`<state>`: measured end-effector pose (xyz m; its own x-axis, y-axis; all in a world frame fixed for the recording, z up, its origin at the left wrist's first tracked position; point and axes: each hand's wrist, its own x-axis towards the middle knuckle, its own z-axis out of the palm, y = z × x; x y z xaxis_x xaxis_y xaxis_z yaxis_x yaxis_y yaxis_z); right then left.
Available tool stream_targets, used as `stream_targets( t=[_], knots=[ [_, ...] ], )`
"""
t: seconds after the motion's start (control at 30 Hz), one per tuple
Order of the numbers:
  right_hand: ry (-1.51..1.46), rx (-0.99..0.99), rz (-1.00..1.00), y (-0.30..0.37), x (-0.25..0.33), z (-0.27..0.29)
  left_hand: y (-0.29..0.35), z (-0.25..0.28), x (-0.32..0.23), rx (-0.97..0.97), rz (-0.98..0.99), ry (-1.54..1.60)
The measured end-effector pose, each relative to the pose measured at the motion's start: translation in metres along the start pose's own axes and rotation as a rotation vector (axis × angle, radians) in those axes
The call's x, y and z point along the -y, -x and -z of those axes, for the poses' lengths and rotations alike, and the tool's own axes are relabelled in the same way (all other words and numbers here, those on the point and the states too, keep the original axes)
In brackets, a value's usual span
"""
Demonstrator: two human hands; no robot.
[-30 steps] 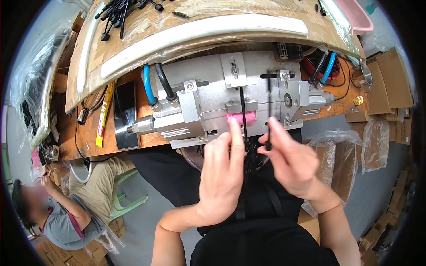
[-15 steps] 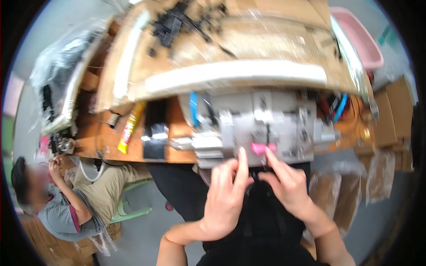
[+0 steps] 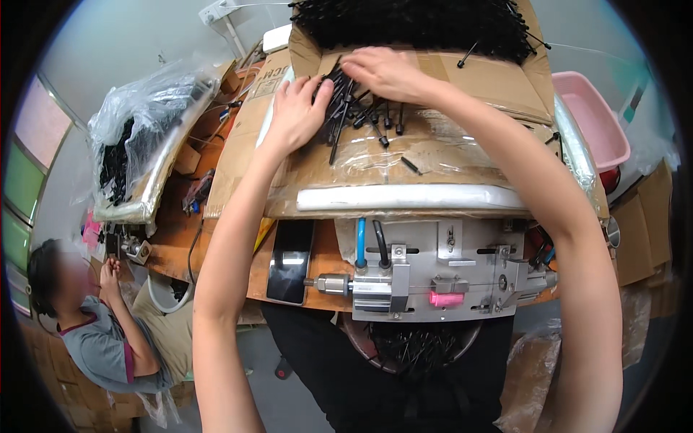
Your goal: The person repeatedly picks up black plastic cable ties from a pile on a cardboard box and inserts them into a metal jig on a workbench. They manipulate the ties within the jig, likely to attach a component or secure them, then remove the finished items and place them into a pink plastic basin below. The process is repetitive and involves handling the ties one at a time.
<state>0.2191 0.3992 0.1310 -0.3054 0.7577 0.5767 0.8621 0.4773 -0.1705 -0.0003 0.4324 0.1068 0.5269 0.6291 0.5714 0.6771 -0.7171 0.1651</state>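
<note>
A loose pile of thin black rods with thicker ends (image 3: 343,115) lies on the cardboard-covered surface. At the pile's left edge is my left hand (image 3: 296,115), its fingers apart and its thumb against the rods. From the right, my right hand (image 3: 382,72) reaches over the pile's far side with fingers stretched out, the tips by the rods. Neither hand visibly grips a rod. Closer to me stands a metal fixture (image 3: 419,278) with a pink piece (image 3: 446,298) at its front middle.
A carton (image 3: 469,79) heaped with black rods stands behind the hands. White foam (image 3: 404,197) edges the cardboard surface. A phone (image 3: 290,260) lies left of the fixture; a bowl of black rods (image 3: 415,343) sits below it. Another person (image 3: 115,339) works at left; a pink tub (image 3: 592,119) is at right.
Both hands have moved from beside the fixture's pink piece up and away to the black rod pile. The view has tilted up, bringing the carton of rods into sight.
</note>
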Motion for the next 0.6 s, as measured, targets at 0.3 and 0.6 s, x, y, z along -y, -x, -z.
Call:
stream_targets(
  t=[0.3,0.6],
  knots=[
    [-0.200,0.211,0.069,0.049,-0.009,0.030,0.020,-0.021,-0.089,-0.024,0.156,0.260],
    [0.407,-0.193,-0.113,0.064,-0.099,0.090,0.000,-0.032,-0.173,0.087,0.180,0.421]
  ],
)
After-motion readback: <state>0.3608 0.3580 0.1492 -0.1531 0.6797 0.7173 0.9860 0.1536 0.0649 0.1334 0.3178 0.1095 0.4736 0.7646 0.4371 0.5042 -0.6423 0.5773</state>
